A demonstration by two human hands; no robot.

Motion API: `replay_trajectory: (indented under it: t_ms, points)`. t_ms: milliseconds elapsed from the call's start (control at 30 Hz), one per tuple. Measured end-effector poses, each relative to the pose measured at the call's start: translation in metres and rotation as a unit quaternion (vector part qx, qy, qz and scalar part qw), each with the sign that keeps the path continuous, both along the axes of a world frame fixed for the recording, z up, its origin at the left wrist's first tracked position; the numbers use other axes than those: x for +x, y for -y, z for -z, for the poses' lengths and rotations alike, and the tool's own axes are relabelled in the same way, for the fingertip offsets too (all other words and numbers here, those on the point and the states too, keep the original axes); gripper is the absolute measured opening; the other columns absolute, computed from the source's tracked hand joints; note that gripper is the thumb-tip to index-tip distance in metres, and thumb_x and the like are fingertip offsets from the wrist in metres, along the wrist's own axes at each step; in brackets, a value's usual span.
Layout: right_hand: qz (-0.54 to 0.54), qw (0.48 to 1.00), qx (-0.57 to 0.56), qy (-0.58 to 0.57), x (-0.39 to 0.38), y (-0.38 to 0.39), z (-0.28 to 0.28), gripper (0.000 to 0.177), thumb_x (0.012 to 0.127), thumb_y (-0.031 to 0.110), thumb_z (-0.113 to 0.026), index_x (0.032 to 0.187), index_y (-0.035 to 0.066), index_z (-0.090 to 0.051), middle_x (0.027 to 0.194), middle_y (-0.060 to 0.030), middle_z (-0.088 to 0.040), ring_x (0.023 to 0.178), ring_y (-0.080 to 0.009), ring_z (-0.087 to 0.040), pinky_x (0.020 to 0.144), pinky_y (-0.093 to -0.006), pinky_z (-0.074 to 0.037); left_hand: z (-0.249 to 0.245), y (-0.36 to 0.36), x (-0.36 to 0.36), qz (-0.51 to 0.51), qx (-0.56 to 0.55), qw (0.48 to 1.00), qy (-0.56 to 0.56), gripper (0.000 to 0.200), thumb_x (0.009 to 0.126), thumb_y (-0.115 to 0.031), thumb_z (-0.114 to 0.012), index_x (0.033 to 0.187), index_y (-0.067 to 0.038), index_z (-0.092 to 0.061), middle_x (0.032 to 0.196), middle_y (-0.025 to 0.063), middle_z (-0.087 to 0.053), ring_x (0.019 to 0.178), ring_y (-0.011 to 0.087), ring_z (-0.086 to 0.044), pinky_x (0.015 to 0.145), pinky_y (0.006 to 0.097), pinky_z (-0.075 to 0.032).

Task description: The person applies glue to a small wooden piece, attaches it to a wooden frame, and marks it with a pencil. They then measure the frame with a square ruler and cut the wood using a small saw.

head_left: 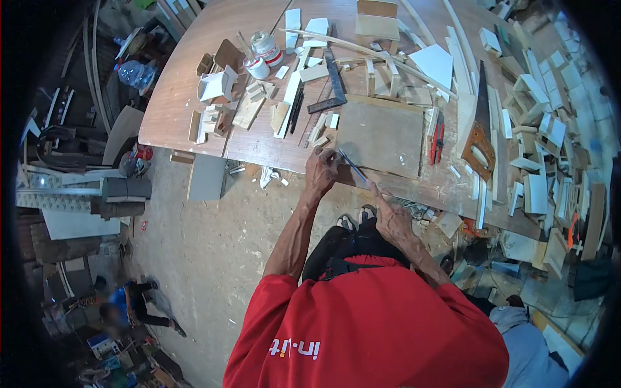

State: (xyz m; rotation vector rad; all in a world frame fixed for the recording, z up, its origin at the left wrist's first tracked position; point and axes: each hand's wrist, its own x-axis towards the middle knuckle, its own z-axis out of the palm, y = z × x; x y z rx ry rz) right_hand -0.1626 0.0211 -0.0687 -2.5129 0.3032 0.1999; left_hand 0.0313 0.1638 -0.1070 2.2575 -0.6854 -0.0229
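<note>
My left hand (321, 169) rests with its fingers pressed down on the near edge of a flat brown board (381, 132) lying on the workbench (187, 97). Whether it holds anything I cannot tell. My right hand (391, 220) is just off the bench edge. Its fingers pinch a thin blue pencil-like tool (353, 167) whose tip reaches the board beside my left hand. My red shirt fills the bottom of the view.
Many wood offcuts cover the bench. A handsaw (480, 129) and a red-handled tool (437, 139) lie right of the board, a metal square (333, 81) and two cans (265, 48) behind it. A person (126, 307) crouches on the floor at lower left.
</note>
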Motion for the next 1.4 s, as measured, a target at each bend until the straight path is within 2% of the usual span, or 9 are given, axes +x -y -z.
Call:
replay_trajectory:
  t_ms: [67,133,267,333,667,733,967,1167,1400]
  points:
    - [-0.013,1.0,-0.005,-0.011,0.001,0.002,0.011,0.078,0.083,0.008,-0.051,0.151,0.025,-0.019,0.073,-0.0233,-0.063,0.065,-0.0406,-0.063,0.066,-0.0521,-0.05,0.003,0.001,-0.003,-0.024,-0.035,0.999,-0.023,0.011,0.076,-0.01,-0.068,0.083,-0.001,-0.066,0.083,0.0174,-0.059,0.073,0.0334,-0.061,0.065,0.0401,-0.048]
    - [0.0,0.985,0.036,0.169,0.002,0.001,0.022,0.078,0.08,0.006,-0.051,0.15,0.024,-0.022,0.078,-0.0246,-0.064,0.069,-0.042,-0.064,0.067,-0.052,-0.05,0.005,0.002,-0.007,-0.051,-0.073,0.995,-0.048,0.012,0.076,-0.011,-0.069,0.082,-0.001,-0.066,0.081,0.0157,-0.06,0.072,0.0296,-0.062,0.063,0.0359,-0.049]
    - [-0.021,0.993,0.049,0.107,0.011,0.004,0.021,0.078,0.078,0.003,-0.049,0.149,0.023,-0.024,0.086,-0.026,-0.065,0.075,-0.0436,-0.064,0.07,-0.0516,-0.051,0.004,0.007,-0.007,-0.065,-0.053,0.996,-0.029,0.01,0.075,-0.008,-0.069,0.079,0.0,-0.066,0.077,0.0147,-0.06,0.07,0.028,-0.062,0.063,0.0366,-0.049]
    - [-0.052,0.996,0.043,-0.057,-0.003,0.014,0.011,0.078,0.078,0.003,-0.048,0.149,0.023,-0.024,0.092,-0.0258,-0.065,0.08,-0.0445,-0.064,0.073,-0.0518,-0.051,0.005,0.009,-0.01,-0.072,-0.056,0.995,-0.032,0.009,0.074,-0.007,-0.07,0.079,0.0,-0.066,0.077,0.0147,-0.06,0.07,0.0282,-0.062,0.063,0.0365,-0.049]
    - [-0.023,0.996,0.07,0.058,-0.018,0.032,0.041,0.075,0.086,0.006,-0.045,0.151,0.028,-0.015,0.093,-0.0252,-0.065,0.079,-0.0457,-0.063,0.075,-0.0541,-0.049,-0.002,0.01,-0.008,-0.066,0.007,0.997,-0.048,0.008,0.075,-0.005,-0.068,0.08,0.0,-0.064,0.083,0.0167,-0.06,0.075,0.0322,-0.062,0.067,0.04,-0.049]
    - [-0.003,0.996,0.065,0.058,-0.017,0.035,0.027,0.075,0.086,0.006,-0.046,0.151,0.029,-0.014,0.091,-0.0246,-0.065,0.076,-0.0446,-0.064,0.074,-0.0539,-0.049,-0.002,0.005,-0.009,-0.037,-0.038,0.998,0.017,0.01,0.077,-0.007,-0.067,0.083,0.0,-0.064,0.082,0.0161,-0.06,0.074,0.0311,-0.061,0.067,0.0395,-0.048]
    - [-0.002,0.983,0.056,0.178,-0.008,0.033,0.014,0.073,0.089,0.008,-0.049,0.151,0.03,-0.015,0.084,-0.022,-0.064,0.07,-0.0426,-0.063,0.076,-0.0519,-0.05,-0.011,0.004,-0.025,-0.064,-0.112,0.991,-0.027,0.01,0.079,-0.008,-0.065,0.086,-0.001,-0.063,0.082,0.0146,-0.059,0.074,0.0309,-0.058,0.066,0.0384,-0.046]
    - [-0.01,0.992,0.093,0.082,-0.003,0.023,0.016,0.074,0.088,0.007,-0.049,0.151,0.028,-0.016,0.105,-0.0226,-0.063,0.084,-0.0427,-0.063,0.078,-0.0515,-0.05,-0.01,0.008,-0.027,-0.074,0.0,0.997,0.018,0.011,0.079,-0.013,-0.066,0.082,-0.004,-0.063,0.082,0.0141,-0.058,0.085,0.0335,-0.055,0.075,0.0415,-0.044]
    - [-0.038,0.997,0.073,-0.006,-0.002,0.02,0.015,0.074,0.088,0.008,-0.05,0.151,0.027,-0.017,0.116,-0.0234,-0.059,0.086,-0.043,-0.063,0.078,-0.0514,-0.05,-0.002,0.009,-0.023,-0.094,0.003,0.996,0.006,0.009,0.078,-0.014,-0.067,0.081,-0.005,-0.065,0.084,0.0146,-0.057,0.086,0.0336,-0.057,0.076,0.0414,-0.045]
